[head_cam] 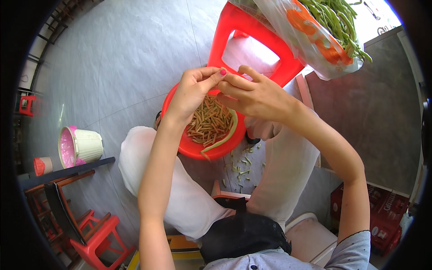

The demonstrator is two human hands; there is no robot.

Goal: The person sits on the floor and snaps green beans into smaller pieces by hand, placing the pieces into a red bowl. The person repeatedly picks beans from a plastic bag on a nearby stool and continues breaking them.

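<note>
My left hand (199, 86) pinches thumb and forefinger together over the basin, with a tiny pale end showing at the fingertips. Its fingertips meet those of my right hand (253, 92), whose fingers are bent. From beneath my right hand a long green bean (233, 130) curves down past the right side of the red plastic basin (184, 145); its upper part is hidden by the fingers. Many short snapped bean pieces (211, 119) lie in the basin, between my knees.
A red plastic stool (219, 44) beyond the basin bears a plastic bag (303, 37) of long green beans (337, 23). Bean scraps (244, 165) litter the floor by my right foot. To the left are a lined white bin (89, 145), a chair (64, 212) and another red stool (101, 239).
</note>
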